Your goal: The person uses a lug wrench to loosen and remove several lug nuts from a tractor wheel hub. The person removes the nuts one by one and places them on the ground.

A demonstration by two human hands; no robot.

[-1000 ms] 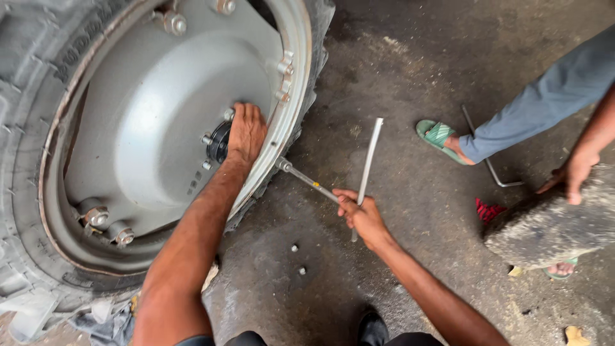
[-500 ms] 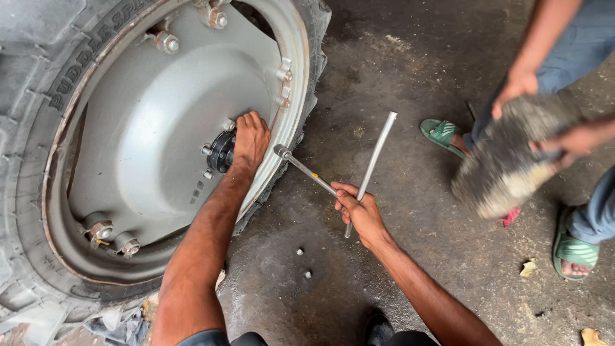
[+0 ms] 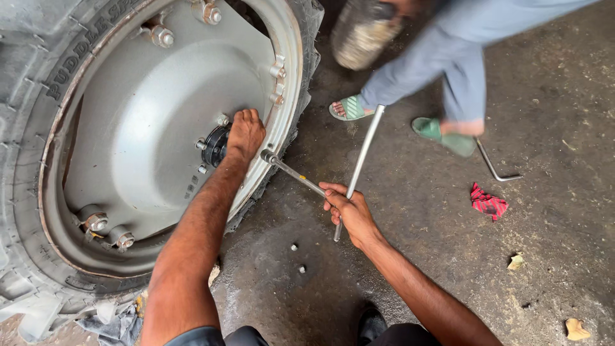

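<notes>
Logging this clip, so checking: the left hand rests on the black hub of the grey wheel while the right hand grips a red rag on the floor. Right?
Not quite. The right hand grips the silver metal cross wrench, not the red rag, which lies untouched on the floor. The left hand does rest by the black hub, as the head view shows.

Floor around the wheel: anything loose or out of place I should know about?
Yes. Two loose nuts lie on the concrete below the right hand, a bent rod and a red rag lie near another person's sandal.
</notes>
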